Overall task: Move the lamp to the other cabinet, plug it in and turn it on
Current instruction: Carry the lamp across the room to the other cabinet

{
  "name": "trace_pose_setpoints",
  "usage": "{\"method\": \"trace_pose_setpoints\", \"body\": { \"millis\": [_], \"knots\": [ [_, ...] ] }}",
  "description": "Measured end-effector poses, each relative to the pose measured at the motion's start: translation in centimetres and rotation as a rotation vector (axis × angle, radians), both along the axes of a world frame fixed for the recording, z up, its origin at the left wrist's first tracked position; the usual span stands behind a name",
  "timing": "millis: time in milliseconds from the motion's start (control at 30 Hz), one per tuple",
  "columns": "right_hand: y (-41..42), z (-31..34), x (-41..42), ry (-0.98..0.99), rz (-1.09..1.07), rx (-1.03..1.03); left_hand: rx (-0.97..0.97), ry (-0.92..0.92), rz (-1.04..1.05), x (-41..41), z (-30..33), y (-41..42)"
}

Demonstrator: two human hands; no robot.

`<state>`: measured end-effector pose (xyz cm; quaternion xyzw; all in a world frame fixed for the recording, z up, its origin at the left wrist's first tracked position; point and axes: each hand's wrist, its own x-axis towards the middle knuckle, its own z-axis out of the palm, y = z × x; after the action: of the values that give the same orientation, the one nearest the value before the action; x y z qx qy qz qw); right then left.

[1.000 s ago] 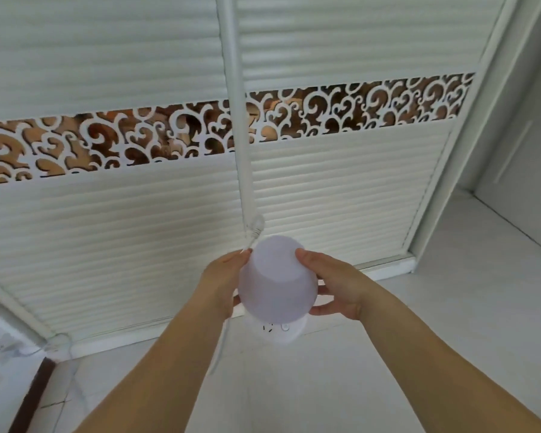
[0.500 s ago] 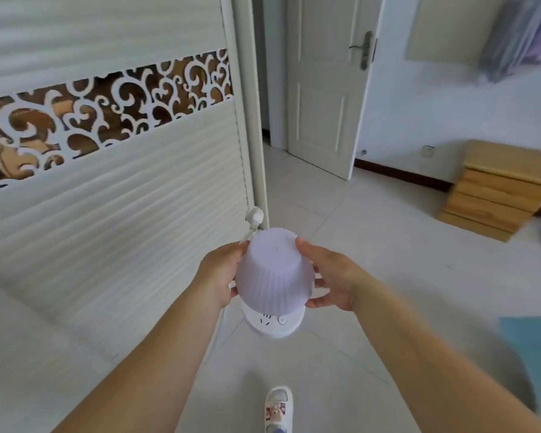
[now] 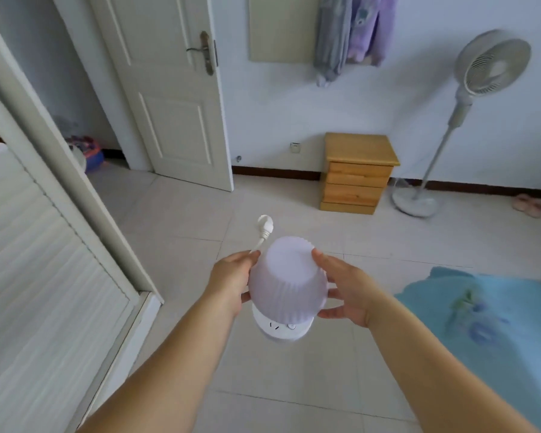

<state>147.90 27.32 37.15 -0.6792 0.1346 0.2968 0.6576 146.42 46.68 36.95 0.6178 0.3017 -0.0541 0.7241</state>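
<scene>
Pale lilac ribbed shade on the lamp [image 3: 288, 284], white base and white plug [image 3: 265, 224]; honey-yellow wooden cabinet [image 3: 358, 173]; white panelled door [image 3: 169, 89]; white fan [image 3: 481, 89]; light blue bedspread [image 3: 487, 323] with a faint floral print; cream floor tiles [image 3: 185, 229]

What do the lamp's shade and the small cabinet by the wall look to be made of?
Lamp shade: probably matte, translucent plastic, pale lilac, with fine moulded vertical ribs. Cabinet: light wood, likely pine, with a smooth, slightly glossy finish; grain and separate drawer fronts show.

Right of the white door [image 3: 172, 98] hang clothes [image 3: 347, 35]; farther right stands a fan [image 3: 469, 98]; slippers [image 3: 528, 205] beyond.
</scene>
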Motion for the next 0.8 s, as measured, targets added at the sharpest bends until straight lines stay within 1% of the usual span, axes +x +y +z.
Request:
{"method": "trace_pose_setpoints", "body": {
  "millis": [67,200,367,600,800],
  "knots": [
    [-2.0,-0.7,3.2,0.024,-0.056,-0.005,-0.006,0.011,-0.053,3.9,-0.9,-2.0],
    [-6.0,-2.0,10.7,0.064,-0.098,-0.026,0.006,0.035,-0.116,11.9,-2.1,-5.9],
    [-10.4,-1.9,20.8,0.06,-0.097,-0.011,0.0,0.05,-0.104,22.1,-1.9,-10.2],
    [-14.9,-0.8,33.4,0.025,-0.091,-0.029,-0.046,0.036,-0.094,34.3,-0.8,-14.6],
    [-16.6,-1.7,44.1,0.033,-0.142,-0.014,-0.038,0.054,-0.144,45.6,-1.4,-15.8]
  ]
}}
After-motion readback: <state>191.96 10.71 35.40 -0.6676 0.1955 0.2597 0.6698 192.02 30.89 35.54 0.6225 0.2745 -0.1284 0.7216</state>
